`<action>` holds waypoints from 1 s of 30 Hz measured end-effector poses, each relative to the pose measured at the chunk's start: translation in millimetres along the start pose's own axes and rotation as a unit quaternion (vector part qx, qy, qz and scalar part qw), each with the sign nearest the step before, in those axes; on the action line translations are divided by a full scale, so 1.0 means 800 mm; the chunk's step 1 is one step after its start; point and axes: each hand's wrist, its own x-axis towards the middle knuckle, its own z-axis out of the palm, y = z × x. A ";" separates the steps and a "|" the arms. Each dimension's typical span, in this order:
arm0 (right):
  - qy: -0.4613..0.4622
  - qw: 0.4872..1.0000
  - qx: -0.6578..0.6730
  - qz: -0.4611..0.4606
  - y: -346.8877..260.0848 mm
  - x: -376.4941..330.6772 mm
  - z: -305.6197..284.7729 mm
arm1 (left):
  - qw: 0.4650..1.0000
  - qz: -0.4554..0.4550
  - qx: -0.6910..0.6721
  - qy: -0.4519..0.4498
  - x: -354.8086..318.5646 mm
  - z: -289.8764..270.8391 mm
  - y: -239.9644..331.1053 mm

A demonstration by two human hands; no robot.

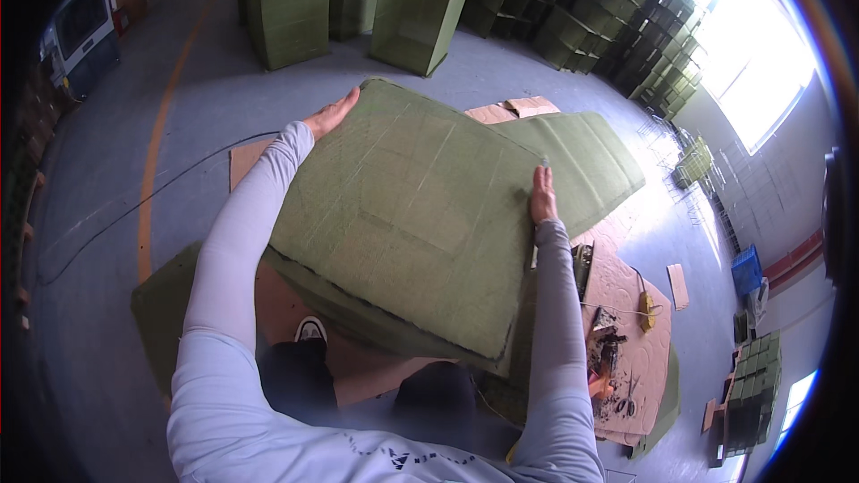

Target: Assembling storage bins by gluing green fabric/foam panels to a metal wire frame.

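Note:
A large olive-green mesh-covered box sits tilted in front of me, a broad flat face turned up and dark seams along its near edge. My left hand lies along its far left edge, fingers stretched out. Against the right edge, near the far right corner, my right hand rests with straight fingers pointing away from me. The box is between both hands; its underside is hidden. Just beyond my right hand lies another green mesh piece, partly covered by the box.
Cardboard at right bears scissors, dark scraps and a yellow power socket. Green open-topped boxes stand beyond, with tall green stacks behind. A black cable crosses the floor at left. My shoe is below the box.

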 end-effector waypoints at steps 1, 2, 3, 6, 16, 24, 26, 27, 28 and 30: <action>-0.002 1.000 0.000 0.006 -0.013 -0.007 -0.011 | 0.999 0.019 -0.040 -0.008 0.003 0.008 -0.001; -0.017 0.999 0.027 0.028 -0.031 -0.011 -0.001 | 0.974 -0.032 -0.173 -0.140 0.019 -0.022 -0.047; -0.015 0.997 0.043 0.060 -0.029 -0.013 -0.013 | 0.973 -0.040 -0.176 -0.144 0.020 -0.013 -0.047; -0.067 0.976 0.090 0.187 -0.045 -0.015 -0.038 | 0.971 -0.038 -0.205 -0.115 0.016 -0.012 -0.051; 0.002 0.982 -0.135 -0.133 -0.020 0.018 -0.062 | 0.990 0.021 -0.127 -0.051 -0.051 -0.059 0.021; 0.022 0.980 -0.197 -0.029 -0.088 0.002 0.003 | 0.969 0.110 0.221 -0.012 0.103 0.005 0.026; 0.013 0.978 -0.207 -0.008 -0.100 -0.004 -0.011 | 0.969 0.091 0.227 -0.031 0.135 0.024 0.027; 0.014 0.978 -0.210 -0.008 -0.104 -0.005 -0.011 | 0.968 0.065 0.239 -0.049 0.146 0.031 0.024; 0.020 0.979 -0.203 -0.005 -0.107 -0.004 -0.008 | 0.968 0.063 0.237 -0.048 0.153 0.034 0.017; 0.024 0.979 -0.203 0.015 -0.097 -0.008 -0.014 | 0.969 0.036 0.245 -0.022 0.152 0.053 0.017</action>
